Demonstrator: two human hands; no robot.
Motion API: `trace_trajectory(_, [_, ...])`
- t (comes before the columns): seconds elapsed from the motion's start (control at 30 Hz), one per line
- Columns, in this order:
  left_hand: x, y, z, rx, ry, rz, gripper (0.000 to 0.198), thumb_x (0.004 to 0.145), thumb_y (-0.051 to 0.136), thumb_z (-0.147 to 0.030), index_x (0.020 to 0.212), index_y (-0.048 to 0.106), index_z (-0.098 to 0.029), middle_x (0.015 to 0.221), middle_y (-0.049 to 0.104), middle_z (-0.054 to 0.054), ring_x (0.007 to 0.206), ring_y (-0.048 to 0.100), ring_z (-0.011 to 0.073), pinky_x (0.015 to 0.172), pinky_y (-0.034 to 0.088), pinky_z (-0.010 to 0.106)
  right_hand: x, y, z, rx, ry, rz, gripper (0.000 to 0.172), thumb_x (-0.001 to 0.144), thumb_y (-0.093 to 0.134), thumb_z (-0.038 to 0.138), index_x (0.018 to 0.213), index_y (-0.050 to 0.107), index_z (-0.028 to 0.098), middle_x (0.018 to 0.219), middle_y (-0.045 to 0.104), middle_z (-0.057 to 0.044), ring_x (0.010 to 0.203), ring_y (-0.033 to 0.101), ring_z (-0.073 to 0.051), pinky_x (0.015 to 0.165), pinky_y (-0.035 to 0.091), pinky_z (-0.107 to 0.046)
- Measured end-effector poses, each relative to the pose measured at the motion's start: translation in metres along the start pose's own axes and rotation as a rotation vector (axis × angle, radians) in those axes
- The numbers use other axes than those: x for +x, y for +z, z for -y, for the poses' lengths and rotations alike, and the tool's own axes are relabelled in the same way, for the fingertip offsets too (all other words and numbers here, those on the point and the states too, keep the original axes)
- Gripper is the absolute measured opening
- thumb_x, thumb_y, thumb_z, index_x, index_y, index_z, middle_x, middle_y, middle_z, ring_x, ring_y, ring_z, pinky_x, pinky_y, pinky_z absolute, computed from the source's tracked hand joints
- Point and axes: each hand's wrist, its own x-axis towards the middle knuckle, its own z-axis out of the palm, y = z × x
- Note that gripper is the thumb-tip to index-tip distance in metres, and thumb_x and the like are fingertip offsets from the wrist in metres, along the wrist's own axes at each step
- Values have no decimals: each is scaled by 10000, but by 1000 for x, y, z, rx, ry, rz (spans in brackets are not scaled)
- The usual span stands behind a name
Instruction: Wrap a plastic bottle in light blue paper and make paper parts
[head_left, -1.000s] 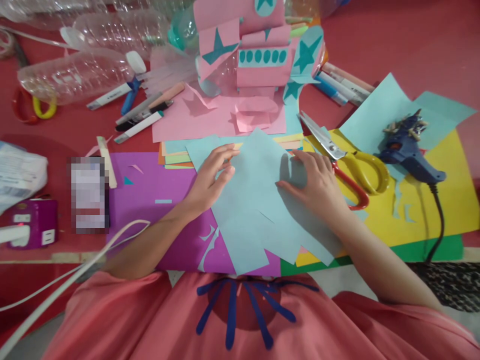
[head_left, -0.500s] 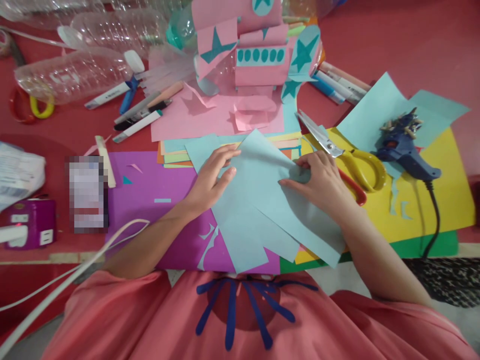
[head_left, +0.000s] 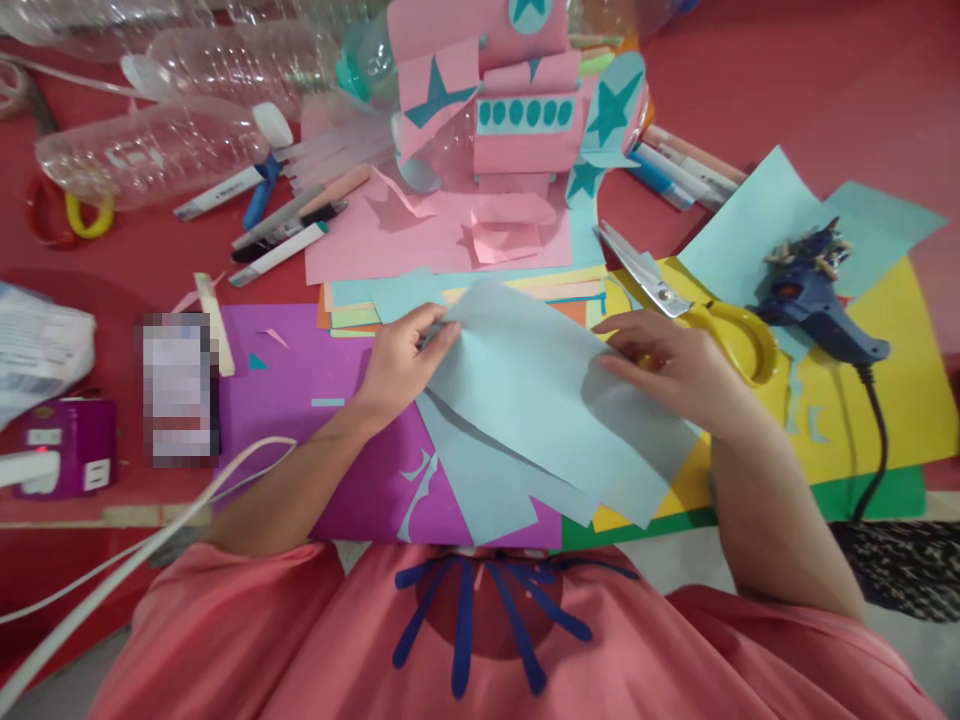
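My left hand (head_left: 401,365) pinches the left corner of a light blue paper sheet (head_left: 540,390) between thumb and fingers, lifting that edge a little. Under it lie other light blue paper pieces (head_left: 487,480). My right hand (head_left: 667,370) is by the sheet's upper right side, its thumb and fingers apart and not closed on the paper. Just beyond that hand, scissors (head_left: 709,315) with a yellow handle loop lie with their blades pointing up and left; part of their handle is hidden behind the hand.
A glue gun (head_left: 814,300) with a cord rests at right on yellow card (head_left: 885,400). Purple card (head_left: 300,350) lies at left beside a blurred phone (head_left: 178,390). Markers (head_left: 277,252), clear bottles (head_left: 150,150) and a pink paper-covered bottle model (head_left: 525,140) stand behind.
The top light blue sheet has turned and shifted left into my left hand, which has closed on its corner. My right hand has come off the sheet and moved right, towards the scissors.
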Motion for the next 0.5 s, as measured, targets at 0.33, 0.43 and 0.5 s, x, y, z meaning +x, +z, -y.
trace_trajectory(0.33, [20,-25,19,-207,-55,-340,309,771,661,-465,693,470,-235,570,343,-55,478,339,94,435,303,238,0,-37,-9,-151,81,77,478,688,655,587,1034,678,257,1113,722,-93,967,694,-297,870,564,-477])
trace_trajectory(0.43, [26,-37,21,-232,-24,-451,302,752,678,-480,710,507,-235,630,450,-35,556,424,108,504,387,244,4,-25,-7,-168,156,47,415,668,666,551,937,680,236,986,737,-87,791,687,-272,734,570,-454])
trace_trajectory(0.5, [29,-42,21,-235,-50,-460,276,752,674,-448,707,506,-233,635,470,-33,571,443,109,526,408,244,6,-21,-7,-61,170,-105,306,680,690,478,864,652,237,848,727,-70,710,663,-238,668,552,-413])
